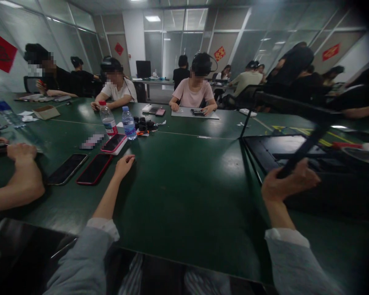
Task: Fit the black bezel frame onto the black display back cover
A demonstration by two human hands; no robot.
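On the green table (184, 184), my left hand (124, 166) rests with its fingers curled together; whatever they may hold is hidden. It is just right of a phone in a red case (94, 169) and below a pink-edged phone (114, 143) lying on a white box. My right hand (289, 182) grips the lower end of a slanted black bar (306, 147), part of a raised black frame (292, 104). Under the frame, at the right, lies a flat black panel (283, 145).
A dark phone (67, 169) lies near a person's forearm (18, 192) at the left. Two bottles (109, 121) (129, 123) stand beyond my left hand, beside small black items (144, 123). Several people sit across the table.
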